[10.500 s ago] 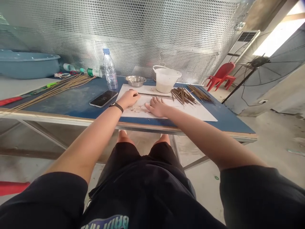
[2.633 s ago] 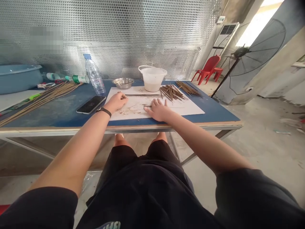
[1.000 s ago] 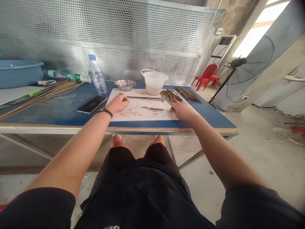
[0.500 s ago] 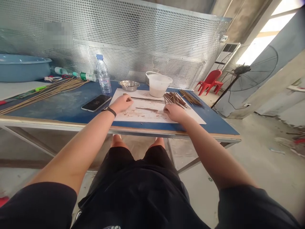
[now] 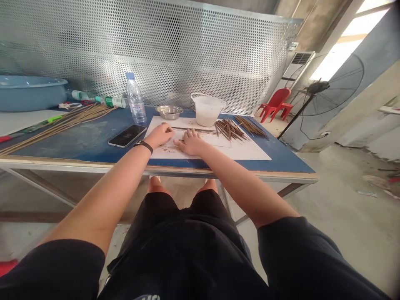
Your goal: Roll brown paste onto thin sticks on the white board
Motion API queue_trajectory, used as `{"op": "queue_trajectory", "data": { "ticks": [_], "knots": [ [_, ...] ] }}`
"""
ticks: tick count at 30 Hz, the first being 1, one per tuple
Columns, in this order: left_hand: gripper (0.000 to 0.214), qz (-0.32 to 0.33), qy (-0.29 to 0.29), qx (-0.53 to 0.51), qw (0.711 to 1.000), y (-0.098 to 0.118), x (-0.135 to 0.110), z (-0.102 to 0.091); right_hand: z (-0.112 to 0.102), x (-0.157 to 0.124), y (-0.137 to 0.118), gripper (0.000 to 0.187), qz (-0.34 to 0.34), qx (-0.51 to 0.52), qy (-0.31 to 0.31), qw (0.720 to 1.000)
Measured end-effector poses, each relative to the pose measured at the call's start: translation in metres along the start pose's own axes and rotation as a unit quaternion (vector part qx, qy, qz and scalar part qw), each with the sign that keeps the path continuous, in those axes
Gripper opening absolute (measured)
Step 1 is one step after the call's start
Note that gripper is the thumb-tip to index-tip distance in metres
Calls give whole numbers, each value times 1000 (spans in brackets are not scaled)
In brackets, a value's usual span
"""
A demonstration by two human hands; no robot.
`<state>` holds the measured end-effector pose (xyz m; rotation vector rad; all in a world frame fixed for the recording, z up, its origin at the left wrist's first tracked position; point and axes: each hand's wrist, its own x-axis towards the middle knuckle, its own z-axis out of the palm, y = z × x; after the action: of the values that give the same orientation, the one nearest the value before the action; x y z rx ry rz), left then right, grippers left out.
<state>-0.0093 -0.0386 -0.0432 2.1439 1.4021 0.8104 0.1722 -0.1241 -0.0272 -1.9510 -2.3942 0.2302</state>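
Note:
My left hand [image 5: 160, 134], with a dark band on its wrist, rests at the left of the white board [image 5: 250, 152]. Its fingers are curled together; a bit of brown shows at the fingertips, but I cannot make out what they hold. My right hand [image 5: 190, 143] lies flat, palm down, on the middle of the board with fingers stretched out, covering the brown crumbly strip there. Beyond both hands, long thin dark sticks [image 5: 204, 131] lie across the board. A loose pile of brown sticks [image 5: 230, 130] is to the right.
A white plastic bucket [image 5: 208, 111] and a metal bowl [image 5: 169, 112] stand behind the hands. To the left are a phone [image 5: 127, 136], a water bottle [image 5: 136, 100], long tan sticks [image 5: 68, 121] and a blue basin [image 5: 31, 93]. More sticks [image 5: 251, 126] lie right. A perforated metal panel [image 5: 156, 50] rises behind.
My right hand has moved left from the board's right side to its middle and flattened out over the brown strip. My left hand has stayed about where it was.

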Motion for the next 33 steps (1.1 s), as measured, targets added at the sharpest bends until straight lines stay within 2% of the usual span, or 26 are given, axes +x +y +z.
{"op": "queue_trajectory", "data": {
  "ticks": [3,7,10,13,18,21,24,30,33],
  "knots": [
    [14,-10,2,0,1000,2,-1,-1,1,-22,-6,113,8,1,-35,999],
    [14,-12,3,5,1000,1,1,1,4,-67,-16,114,-26,0,-39,999],
    [16,4,15,10,1000,-3,4,3,9,-85,-23,114,-36,4,-31,999],
    [17,10,27,4,1000,-6,7,5,8,-75,-23,113,-20,10,-25,999],
    [15,0,11,-9,1000,-5,5,3,-2,-30,-7,103,19,19,-36,999],
    [14,0,8,-9,1000,-3,3,2,-3,-16,2,100,21,-4,-38,999],
    [14,-1,13,-5,1000,-3,4,2,1,-28,6,101,-7,-19,-38,999],
    [13,-4,13,5,1000,-6,7,2,8,-83,3,111,-70,3,-34,997],
    [14,4,16,3,1000,-7,7,2,8,-90,3,111,-72,16,-28,997]
  ]
}}
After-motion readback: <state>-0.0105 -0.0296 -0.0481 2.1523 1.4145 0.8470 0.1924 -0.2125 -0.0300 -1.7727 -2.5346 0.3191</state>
